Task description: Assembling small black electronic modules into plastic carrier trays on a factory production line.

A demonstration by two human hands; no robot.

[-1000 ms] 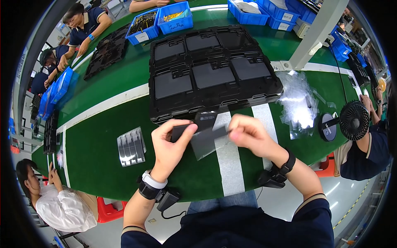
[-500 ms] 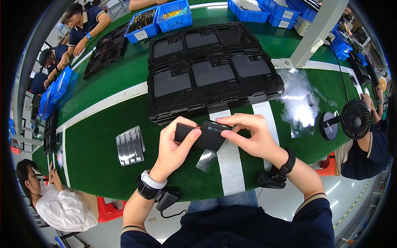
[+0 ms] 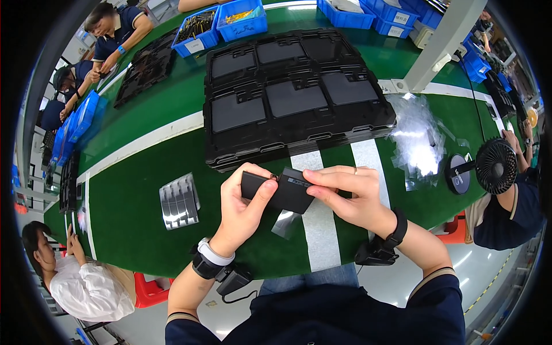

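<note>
My left hand [image 3: 246,208] has the black part [image 3: 292,198] pinched at frame center, thumb on top; my right hand [image 3: 357,198] has a narrow thumb-and-finger pinch on its right edge. Fingers underneath hidden. Can't tell if it's one piece or two. Clear film [image 3: 283,225] below, top end covered.
</note>
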